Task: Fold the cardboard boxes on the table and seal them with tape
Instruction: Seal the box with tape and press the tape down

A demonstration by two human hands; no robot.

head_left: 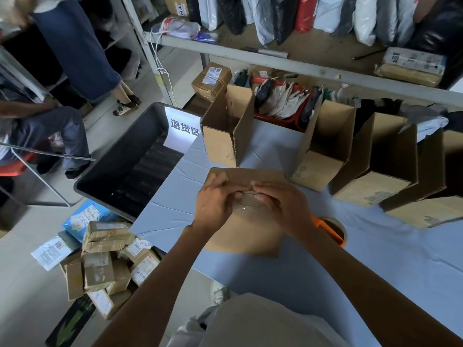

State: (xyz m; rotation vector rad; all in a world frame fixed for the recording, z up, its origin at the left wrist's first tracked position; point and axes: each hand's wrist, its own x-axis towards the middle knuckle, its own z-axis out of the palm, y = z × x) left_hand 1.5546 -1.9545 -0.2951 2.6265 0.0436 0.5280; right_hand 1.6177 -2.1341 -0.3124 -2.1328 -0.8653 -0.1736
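A row of 4 open boxes stands along the far side of the bench, flaps up, the 2 on the left just beyond the work. A tape roll with an orange handle lies just beside the right wrist, partly hidden by the forearm. A grey bin sits against the bench's far-left edge with a white sign propped in it. Taped parcels are heaped on the floor to the left. A metal shelf carrying bagged goods runs across behind the boxes. At far left a seated person and a standing person are well apart from the bench.

The cardboard box rests mid-bench, towards the left edge. Both hands are over its far half. The left hand has its grip curled, thumb and fingers pinching one end of the clear tape. The right hand is curled over the other end, its grip pinching the strip too. How much of the tape is stuck down cannot be told.

The bench's left edge runs diagonally just left of the left hand. Only a narrow strip of cloth separates the box from the row behind. Bare cloth lies to the right beyond the roll, and more lies towards the person.
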